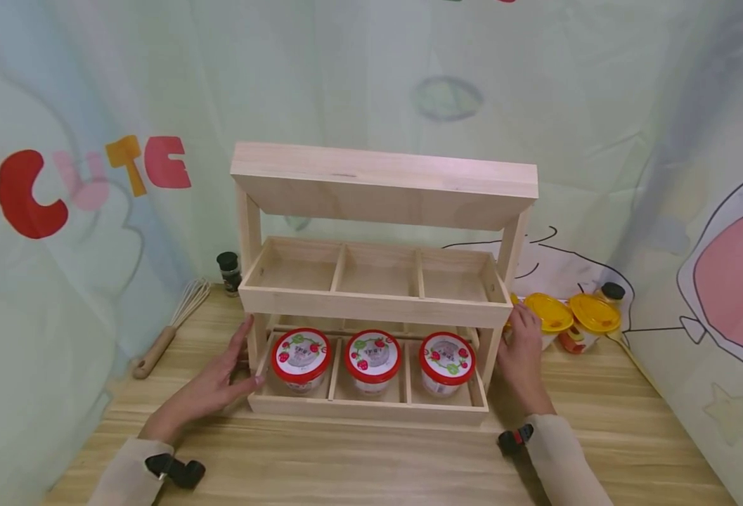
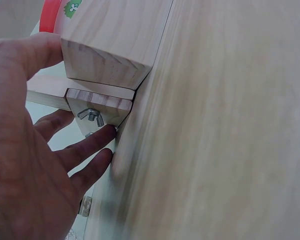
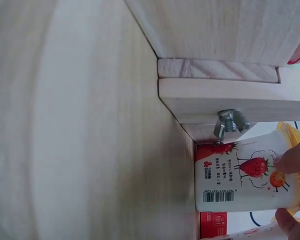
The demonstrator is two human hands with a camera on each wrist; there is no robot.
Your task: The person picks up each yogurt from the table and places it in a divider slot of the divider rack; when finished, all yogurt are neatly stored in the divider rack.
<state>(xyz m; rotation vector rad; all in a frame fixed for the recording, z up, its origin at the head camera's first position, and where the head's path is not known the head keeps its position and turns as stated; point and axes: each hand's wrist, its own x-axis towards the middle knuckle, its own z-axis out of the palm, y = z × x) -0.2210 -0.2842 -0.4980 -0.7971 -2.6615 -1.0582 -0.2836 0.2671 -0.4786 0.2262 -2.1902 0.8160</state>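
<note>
A two-tier wooden rack (image 1: 371, 306) stands on the wooden table (image 1: 358, 464). Its lower tier holds three red-lidded strawberry cups (image 1: 301, 356), (image 1: 372, 356), (image 1: 446, 358), and the three upper compartments hold nothing. My left hand (image 1: 219, 379) lies against the rack's left end with straight fingers (image 2: 90, 145) just below a wing nut (image 2: 91, 116). My right hand (image 1: 521, 351) is at the rack's right end. Its fingertips (image 3: 296, 159) hold a yellow-lidded strawberry cup (image 3: 240, 175) standing beside the rack's post.
A second yellow-lidded cup (image 1: 594, 313) and a black-capped bottle (image 1: 611, 291) stand at the right. A whisk (image 1: 169, 327) and a dark-capped jar (image 1: 228, 270) sit left of the rack. A printed curtain (image 1: 93, 176) hangs close behind and on both sides.
</note>
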